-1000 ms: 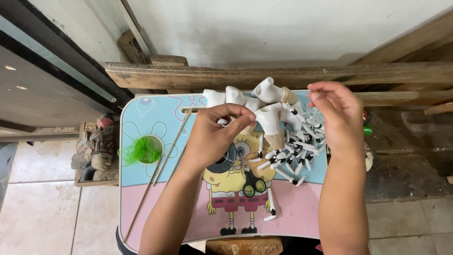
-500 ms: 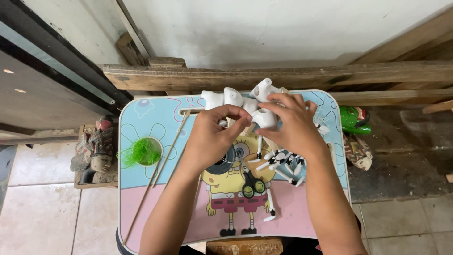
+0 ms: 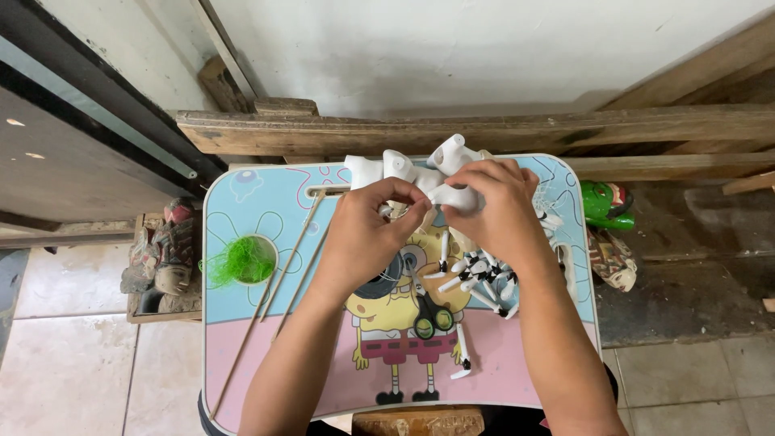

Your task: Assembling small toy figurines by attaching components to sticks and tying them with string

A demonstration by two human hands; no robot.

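Observation:
My left hand (image 3: 367, 230) and my right hand (image 3: 492, 210) meet over the far middle of a small cartoon-printed table (image 3: 242, 371). Between their fingertips is a white carved puppet piece (image 3: 452, 196), pinched from both sides. More white carved pieces (image 3: 387, 167) lie at the table's far edge just beyond my fingers. Below my right hand is a heap of small white sticks with black tips (image 3: 484, 278). A pair of scissors (image 3: 432, 319) with green handles lies near the table's middle.
A tuft of green thread (image 3: 242, 260) sits in the table's cup recess at left, with thin bamboo sticks (image 3: 274, 299) beside it. Carved wooden masks (image 3: 165, 254) lie on the floor left; a green mask (image 3: 605, 203) and another mask (image 3: 613, 262) lie right. Wooden planks (image 3: 484, 129) run behind.
My right hand came in from the table's right side to the middle and joined my left hand on the white piece. My left hand stayed nearly in place.

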